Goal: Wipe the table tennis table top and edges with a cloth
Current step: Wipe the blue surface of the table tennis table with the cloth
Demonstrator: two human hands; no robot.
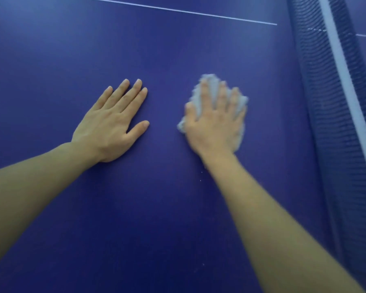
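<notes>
- Both forearms reach out over the blue desk (173, 208), nearest the lens.
- Your left hand (110, 125) lies flat, fingers straight, holding nothing; likely bracing you.
- Your right hand (216, 121) presses spread fingers on the pale cloth (207, 85), flat for wiping; it looks blurred.
- Net (330, 102) runs beside it; white line (178, 10) lies farthest.

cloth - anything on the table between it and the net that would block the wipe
Nothing visible does. The cloth lies flat under the right hand, and the blue table between it and the net shows only bare surface. The left hand rests on the other side, away from the net.
</notes>
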